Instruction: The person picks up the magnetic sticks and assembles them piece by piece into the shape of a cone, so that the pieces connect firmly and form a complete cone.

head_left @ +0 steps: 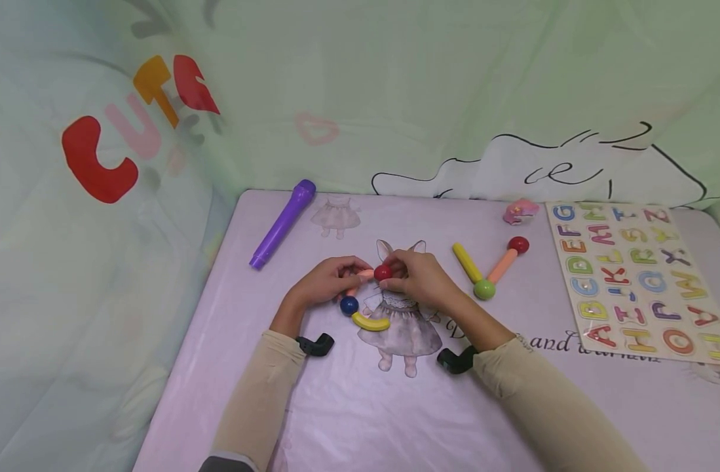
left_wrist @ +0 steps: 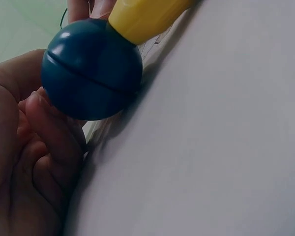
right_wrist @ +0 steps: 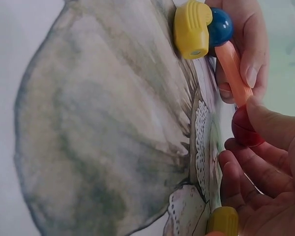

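Observation:
Between the two hands is a joined toy of magnetic-looking balls and sticks. My left hand [head_left: 326,280] pinches its orange stick [right_wrist: 233,71] between thumb and fingers. The stick's far end meets a red ball [head_left: 382,273], which my right hand [head_left: 423,278] grips between thumb and fingertips. At the other end of the orange stick sits a blue ball [left_wrist: 91,69], just below the left hand. A curved yellow stick [head_left: 371,322] runs from that blue ball toward the right and lies over the printed rabbit's dress. Part of the orange stick is hidden by the left fingers in the head view.
Right of the hands, a yellow stick [head_left: 467,262], green ball [head_left: 485,289], orange stick [head_left: 503,265] and second red ball [head_left: 519,245] form a V. An alphabet board [head_left: 637,282] lies far right, near a small pink object [head_left: 520,211]. A purple tube [head_left: 283,225] lies back left.

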Motion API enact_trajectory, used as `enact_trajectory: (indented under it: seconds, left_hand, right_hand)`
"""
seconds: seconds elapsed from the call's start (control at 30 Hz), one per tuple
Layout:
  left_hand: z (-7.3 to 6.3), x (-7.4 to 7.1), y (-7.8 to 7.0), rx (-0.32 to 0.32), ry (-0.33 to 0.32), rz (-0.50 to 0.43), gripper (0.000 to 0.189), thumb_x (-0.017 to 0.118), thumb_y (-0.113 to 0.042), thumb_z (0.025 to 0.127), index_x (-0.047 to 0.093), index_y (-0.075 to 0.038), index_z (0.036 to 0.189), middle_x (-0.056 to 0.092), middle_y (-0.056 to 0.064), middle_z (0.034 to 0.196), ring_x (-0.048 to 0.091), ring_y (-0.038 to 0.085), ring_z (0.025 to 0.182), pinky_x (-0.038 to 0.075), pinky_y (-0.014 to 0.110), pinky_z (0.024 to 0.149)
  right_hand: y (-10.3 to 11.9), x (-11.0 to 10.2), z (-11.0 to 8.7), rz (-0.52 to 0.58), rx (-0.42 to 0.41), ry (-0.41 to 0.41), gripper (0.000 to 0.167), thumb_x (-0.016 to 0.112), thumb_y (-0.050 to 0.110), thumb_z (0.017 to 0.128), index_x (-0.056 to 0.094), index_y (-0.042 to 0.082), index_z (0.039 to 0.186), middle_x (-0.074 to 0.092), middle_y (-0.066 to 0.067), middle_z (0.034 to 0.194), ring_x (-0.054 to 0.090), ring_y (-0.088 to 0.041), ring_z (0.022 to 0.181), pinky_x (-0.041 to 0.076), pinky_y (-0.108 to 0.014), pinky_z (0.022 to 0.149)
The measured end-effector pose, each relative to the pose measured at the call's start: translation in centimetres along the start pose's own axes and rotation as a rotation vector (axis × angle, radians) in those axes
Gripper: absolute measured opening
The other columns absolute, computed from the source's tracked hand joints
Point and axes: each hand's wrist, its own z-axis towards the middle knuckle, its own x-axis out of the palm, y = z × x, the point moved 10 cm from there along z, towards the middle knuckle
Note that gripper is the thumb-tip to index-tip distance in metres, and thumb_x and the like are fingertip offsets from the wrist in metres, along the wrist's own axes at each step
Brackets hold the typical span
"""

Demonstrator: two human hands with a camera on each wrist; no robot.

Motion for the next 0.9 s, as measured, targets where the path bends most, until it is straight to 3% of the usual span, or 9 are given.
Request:
enact_trajectory:
  seconds: [0.23,0.5,0.67,0.9]
  left_hand:
    - [0.0,0.0,0.0,-0.012,0.000,0.020,0.025,0.066,-0.035,0.100,0.069,-0.025,0.122,0.062,0.004,0.069,0.053,0.016,0.056,0.044,0.026,0.053]
    - [-0.1,0.0,0.0,-0.005,0.000,0.054,0.036,0.063,-0.038,0.101,0.066,-0.025,0.134,0.061,0.001,0.073,0.055,0.014,0.058,0.046,0.025,0.055]
    - [-0.2,-0.1,-0.1,-0.007,-0.009,0.073,0.036,0.066,-0.037,0.100,0.066,-0.026,0.134,0.057,0.002,0.068,0.054,0.015,0.057,0.043,0.025,0.054]
    - [-0.2,-0.2,-0.3,-0.018,-0.028,0.071,0.039,0.068,-0.021,0.097,0.065,-0.021,0.136,0.057,0.002,0.070,0.054,0.014,0.057,0.045,0.024,0.054]
  right_hand:
    - [-0.2,0.0,-0.1,0.035,0.029,0.000,0.039,0.081,0.028,0.089,0.064,0.010,0.119,0.076,-0.006,0.108,0.069,-0.021,0.100,0.056,-0.043,0.091]
    - [0.3,0.2,0.3,-0.003,-0.035,-0.009,0.029,0.076,0.031,0.094,0.069,0.012,0.115,0.077,-0.003,0.105,0.070,-0.018,0.097,0.056,-0.043,0.090]
    - [0.0,0.1,0.0,-0.002,0.010,0.013,0.033,0.074,0.029,0.095,0.069,0.011,0.122,0.076,-0.005,0.108,0.069,-0.021,0.102,0.056,-0.043,0.093]
    - [-0.4,-1.2,-1.5,0.025,0.045,-0.001,0.037,0.070,0.033,0.098,0.067,0.011,0.128,0.075,-0.004,0.111,0.068,-0.023,0.106,0.056,-0.044,0.093]
